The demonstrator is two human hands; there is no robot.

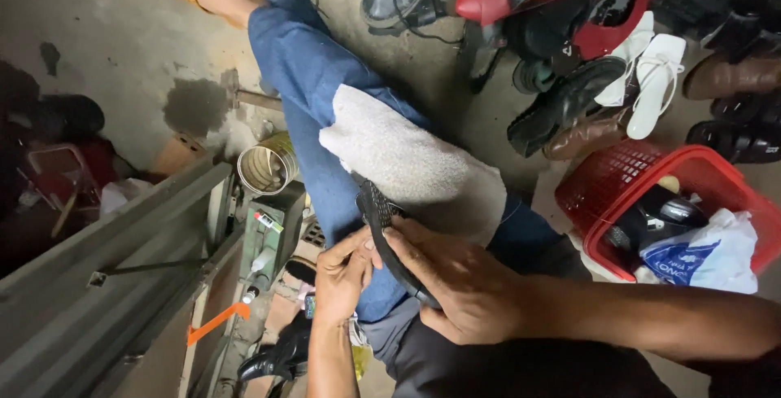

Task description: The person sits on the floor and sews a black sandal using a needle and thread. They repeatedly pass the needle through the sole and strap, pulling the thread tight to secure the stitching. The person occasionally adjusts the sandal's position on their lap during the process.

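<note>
A black shoe sole (376,207) lies on edge across my lap, resting on a grey-white cloth (411,162) spread over my blue-jeaned thigh (305,64). My right hand (464,284) wraps around the sole from the right, fingers along its side. My left hand (342,272) pinches the sole's near edge with thumb and fingertips. The lower end of the sole is hidden under my hands.
A red plastic basket (643,178) with a black shoe and a plastic bag sits at right. Several shoes and sandals (643,72) pile at the top right. A metal tin (267,166) and a green tool box (272,231) stand at my left, beside grey boards (106,284).
</note>
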